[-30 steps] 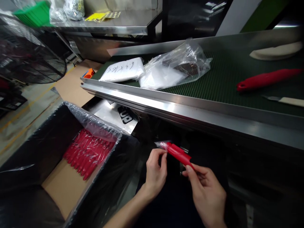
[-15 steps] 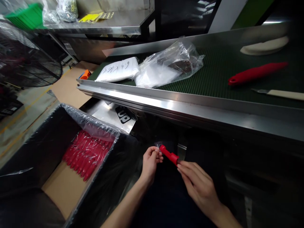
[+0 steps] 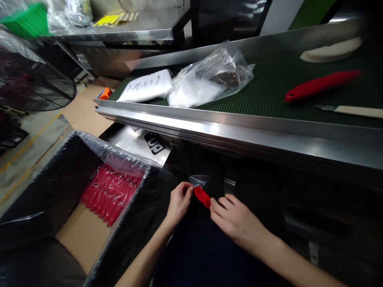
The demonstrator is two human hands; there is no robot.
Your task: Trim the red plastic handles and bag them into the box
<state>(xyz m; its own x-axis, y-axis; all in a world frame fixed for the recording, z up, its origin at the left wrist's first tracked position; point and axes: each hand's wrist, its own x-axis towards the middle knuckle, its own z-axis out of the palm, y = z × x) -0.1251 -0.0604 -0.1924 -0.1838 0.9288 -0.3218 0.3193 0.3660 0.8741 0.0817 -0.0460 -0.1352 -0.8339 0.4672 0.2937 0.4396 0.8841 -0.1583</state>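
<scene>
A red sheathed knife (image 3: 202, 196) in a thin clear sleeve is held between both hands below the conveyor's steel edge. My left hand (image 3: 178, 201) pinches the clear sleeve at its upper end. My right hand (image 3: 235, 221) closes over the lower end, hiding most of the red piece. To the left, a plastic-lined cardboard box (image 3: 74, 223) holds several red bagged knives (image 3: 109, 193) in a row.
The green conveyor belt (image 3: 269, 91) carries two plastic bags (image 3: 206, 79), a red knife sheath (image 3: 320, 84), a bare knife (image 3: 353, 111) and a pale blade-shaped piece (image 3: 330, 50). A black fan (image 3: 30, 75) stands at the left. A steel bench (image 3: 119, 32) is behind.
Both hands moved left and closer together. My right hand slid up over the red piece, so less of it shows now.
</scene>
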